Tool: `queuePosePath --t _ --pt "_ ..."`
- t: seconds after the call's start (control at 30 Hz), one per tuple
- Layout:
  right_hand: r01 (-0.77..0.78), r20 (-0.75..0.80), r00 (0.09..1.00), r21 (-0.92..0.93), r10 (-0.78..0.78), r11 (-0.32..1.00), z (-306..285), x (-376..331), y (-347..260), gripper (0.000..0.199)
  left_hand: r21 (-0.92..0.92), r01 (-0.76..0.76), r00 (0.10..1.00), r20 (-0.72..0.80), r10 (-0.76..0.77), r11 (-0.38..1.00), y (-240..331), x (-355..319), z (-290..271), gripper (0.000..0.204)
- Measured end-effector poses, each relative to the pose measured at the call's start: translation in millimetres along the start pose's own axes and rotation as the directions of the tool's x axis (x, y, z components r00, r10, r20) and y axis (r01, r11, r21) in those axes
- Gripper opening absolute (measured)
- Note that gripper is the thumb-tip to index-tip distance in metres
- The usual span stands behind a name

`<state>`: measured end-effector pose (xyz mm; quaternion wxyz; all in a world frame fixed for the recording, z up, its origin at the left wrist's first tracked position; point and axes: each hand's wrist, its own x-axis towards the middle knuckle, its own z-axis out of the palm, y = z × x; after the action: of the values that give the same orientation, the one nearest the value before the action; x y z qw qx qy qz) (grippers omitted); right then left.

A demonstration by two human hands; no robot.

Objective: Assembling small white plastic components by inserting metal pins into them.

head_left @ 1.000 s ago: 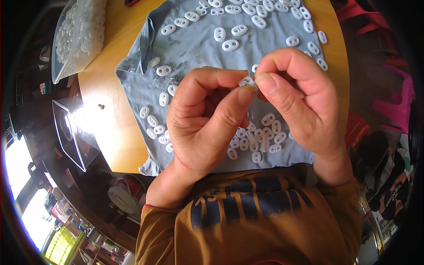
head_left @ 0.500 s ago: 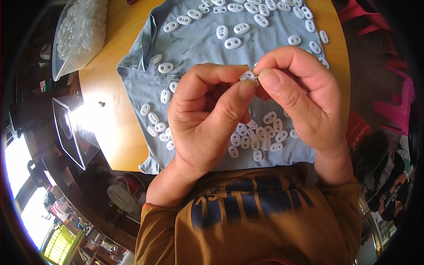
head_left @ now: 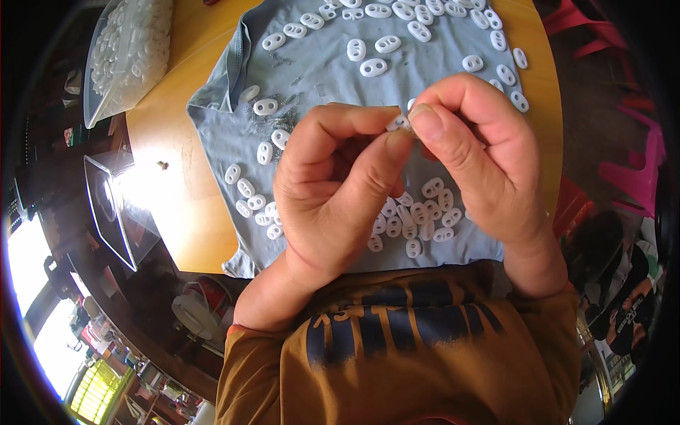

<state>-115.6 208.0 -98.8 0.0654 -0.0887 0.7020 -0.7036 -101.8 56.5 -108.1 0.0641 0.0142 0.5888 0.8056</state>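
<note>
Between the thumb and index finger of my left hand [head_left: 329,184] is a small white plastic cord lock [head_left: 400,122], oval with holes. My right hand [head_left: 489,163] pinches at its right end, fingertips closed; they hide much of the piece, and whether a small part sits between them cannot be seen. Both hands hover above a grey-blue cloth [head_left: 467,253]. Below them lies a loose pile of similar white cord locks [head_left: 409,231]. More two-hole cord locks [head_left: 373,67] are spread beyond the hands. Tiny metal springs [head_left: 320,91] lie scattered left of centre.
The cloth covers most of a wooden table [head_left: 145,131]. A clear bag of white pieces [head_left: 131,53] stands at the far left, with a transparent box [head_left: 117,212] nearer me. A small brownish bit [head_left: 163,166] lies on the table. To the right are a pink stool [head_left: 641,173] and a person [head_left: 627,319].
The held cord lock has turned slightly, and my right fingertips have shifted a little left and up against its end. My left hand has barely moved.
</note>
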Motion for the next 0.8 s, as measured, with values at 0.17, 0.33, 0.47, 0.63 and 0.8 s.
queuePosePath --t 0.17,0.33,0.47,0.63,0.8 --pt "-0.004 0.066 0.998 0.287 -0.016 0.958 -1.0 2.9 0.8 0.013 -0.089 0.07 0.998 0.006 -0.069 0.994 1.6 2.5 0.8 0.015" --pt "-0.025 0.061 0.998 0.222 0.012 0.975 -1.0 1.9 -0.4 0.009 -0.133 0.113 0.993 0.0 -0.114 0.985 1.9 3.5 1.4 0.016" --pt "-0.043 0.065 0.997 0.149 0.034 0.988 -5.3 -0.6 -2.5 0.006 -0.015 0.054 0.998 -0.025 -0.054 0.998 1.2 -0.3 4.5 0.014" --pt "-0.06 0.106 0.993 0.106 0.048 0.993 -6.3 2.9 0.8 0.012 -0.083 0.029 1.0 -0.001 -0.029 0.996 -1.3 0.1 -4.5 0.014" --pt "-0.066 0.115 0.993 0.21 0.042 0.975 -7.3 2.9 1.3 0.013 -0.179 0.079 0.995 -0.05 -0.089 0.981 0.9 5.5 2.1 0.012"
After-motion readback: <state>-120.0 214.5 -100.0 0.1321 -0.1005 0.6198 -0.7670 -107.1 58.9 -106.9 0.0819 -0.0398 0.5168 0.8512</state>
